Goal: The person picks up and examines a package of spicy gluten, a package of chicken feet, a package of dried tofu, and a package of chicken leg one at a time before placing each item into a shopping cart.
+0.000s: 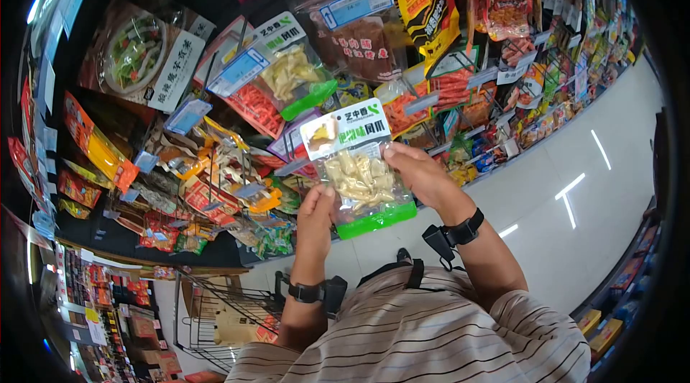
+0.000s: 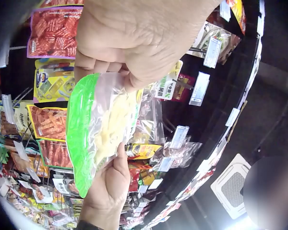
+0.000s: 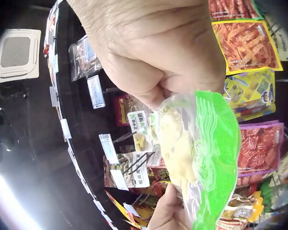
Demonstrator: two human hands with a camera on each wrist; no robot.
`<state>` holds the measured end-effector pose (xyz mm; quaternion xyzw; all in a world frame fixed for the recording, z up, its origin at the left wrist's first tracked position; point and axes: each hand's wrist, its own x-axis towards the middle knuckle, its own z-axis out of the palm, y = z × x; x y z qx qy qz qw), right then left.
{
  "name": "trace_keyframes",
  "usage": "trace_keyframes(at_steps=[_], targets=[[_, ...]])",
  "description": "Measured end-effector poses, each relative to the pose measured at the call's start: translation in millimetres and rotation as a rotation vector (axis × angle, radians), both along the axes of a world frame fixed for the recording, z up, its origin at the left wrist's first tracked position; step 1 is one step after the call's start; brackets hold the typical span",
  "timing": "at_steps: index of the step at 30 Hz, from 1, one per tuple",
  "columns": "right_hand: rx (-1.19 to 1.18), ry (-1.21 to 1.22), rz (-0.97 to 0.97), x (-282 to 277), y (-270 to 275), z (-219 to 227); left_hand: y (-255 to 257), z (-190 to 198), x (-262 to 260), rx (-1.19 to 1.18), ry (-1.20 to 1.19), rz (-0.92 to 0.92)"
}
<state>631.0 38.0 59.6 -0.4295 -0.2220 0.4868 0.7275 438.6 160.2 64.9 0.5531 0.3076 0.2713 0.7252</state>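
Note:
Both hands hold up a clear bag of chicken feet (image 1: 361,180) with a white printed header and a bright green bottom band. In the head view, my left hand (image 1: 315,217) pinches its left edge low down, thumb in front. My right hand (image 1: 425,176) grips the opposite edge higher up, also with the thumb on the front. The left wrist view shows the green band (image 2: 82,129) side-on, and the fingers behind the bag are partly hidden. A similar bag (image 1: 291,70) hangs on the rack just beyond.
Hanging snack packs fill the rack ahead, with blue price tags (image 1: 237,72) on hooks. A dark meat pack (image 1: 363,48) hangs behind the held bag. At lower left stands a wire shopping cart (image 1: 205,322) holding a cardboard box. Pale tiled floor (image 1: 568,196) lies to the right.

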Motion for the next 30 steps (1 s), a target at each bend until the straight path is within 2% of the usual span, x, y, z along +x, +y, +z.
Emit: trace_keyframes(at_steps=[5,8,11,17,25,30], targets=[[0.014,-0.013,0.023,6.3,5.5,-18.0,-3.4,3.7,4.3,-0.001,0.047,0.035],[0.058,0.038,0.041,7.0,4.5,-13.3,4.7,-7.3,-1.4,0.025,0.013,-0.017],[0.044,-0.034,0.024,9.5,7.6,-23.5,3.7,-7.4,0.1,0.019,0.009,-0.013],[0.074,0.056,0.027,8.1,6.0,-14.6,-7.7,7.5,8.6,0.014,0.036,0.031],[-0.008,-0.01,0.046,11.8,1.4,-14.1,-12.3,9.9,10.4,0.007,0.023,0.036],[0.081,0.07,0.062,7.4,0.9,-6.1,-11.3,11.0,8.3,-0.001,-0.015,0.024]])
